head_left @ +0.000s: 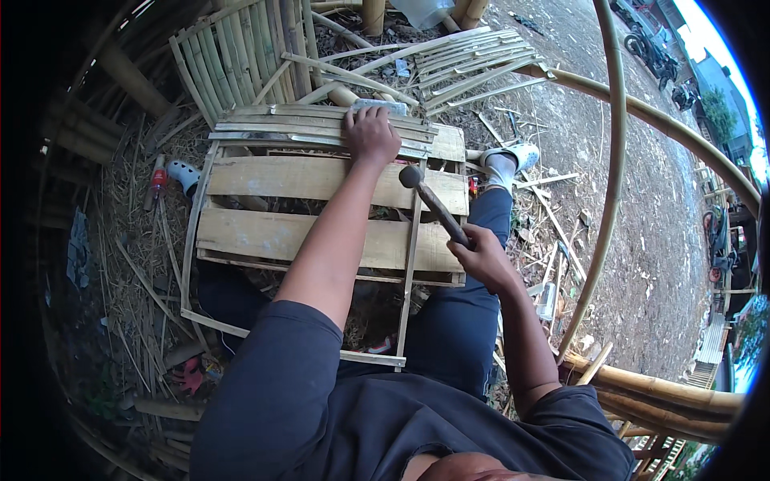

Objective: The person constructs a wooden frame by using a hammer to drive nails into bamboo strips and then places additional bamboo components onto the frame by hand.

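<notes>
My right hand [484, 258] is closed round the handle of a hammer [439, 208], whose dark round head is raised over the right side of a low wooden slatted stand [321, 178]. My left hand [374, 135] lies over split bamboo slats [281, 128] at the stand's far end, its fingers bent over the far slat beside a pale bluish block [383, 105]. Those slats run crosswise at the far end of a thin bamboo frame [411, 276], which rests over the stand and reaches back toward my lap. My fingertips are partly hidden.
A finished-looking bamboo slat panel [233, 52] leans at the far left. Loose split slats [473, 68] lie at the far right. Bamboo scraps litter the ground. A red-labelled bottle [159, 178] is at left; a curved bamboo pole [613, 160] rises at right.
</notes>
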The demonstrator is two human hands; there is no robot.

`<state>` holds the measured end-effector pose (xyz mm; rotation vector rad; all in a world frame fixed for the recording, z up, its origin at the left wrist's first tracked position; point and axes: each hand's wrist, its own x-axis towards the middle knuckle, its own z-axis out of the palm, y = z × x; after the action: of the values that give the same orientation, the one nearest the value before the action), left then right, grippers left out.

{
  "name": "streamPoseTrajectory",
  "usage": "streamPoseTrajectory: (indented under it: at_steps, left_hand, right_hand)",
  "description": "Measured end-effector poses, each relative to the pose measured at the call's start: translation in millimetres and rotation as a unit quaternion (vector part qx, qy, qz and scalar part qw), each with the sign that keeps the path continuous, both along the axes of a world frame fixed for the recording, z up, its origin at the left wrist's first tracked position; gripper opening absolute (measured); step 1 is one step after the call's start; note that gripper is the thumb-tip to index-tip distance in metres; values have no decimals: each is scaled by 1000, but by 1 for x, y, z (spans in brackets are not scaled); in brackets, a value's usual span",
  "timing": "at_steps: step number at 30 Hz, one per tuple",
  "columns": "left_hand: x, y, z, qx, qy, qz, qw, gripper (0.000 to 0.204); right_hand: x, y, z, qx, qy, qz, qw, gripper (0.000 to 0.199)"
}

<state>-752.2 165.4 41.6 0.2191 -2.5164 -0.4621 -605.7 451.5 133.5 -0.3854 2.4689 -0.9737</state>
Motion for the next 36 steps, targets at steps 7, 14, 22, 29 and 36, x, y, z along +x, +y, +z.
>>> streamPoseTrajectory:
  at_steps: [7, 14, 22, 29, 36]
  left_hand:
    - [1, 5, 7, -36, -18, 31, 999, 30]
    - [0, -1, 3, -10, 8, 8, 1000, 34]
    - [1, 1, 4, -38, -12, 28, 999, 29]
    - [-4, 6, 1, -10, -20, -4, 1000, 39]
    - [1, 0, 3, -33, -23, 24, 999, 31]
  right_hand:
    - [-13, -25, -6, -118, -51, -187, 974, 58]
    - [-25, -34, -3, -23, -3, -174, 985, 60]
    - [-12, -53, 52, 13, 144, -169, 975, 47]
    - [-25, -46, 17, 118, 89, -133, 980, 54]
    - [-11, -71, 87, 31, 183, -144, 972, 49]
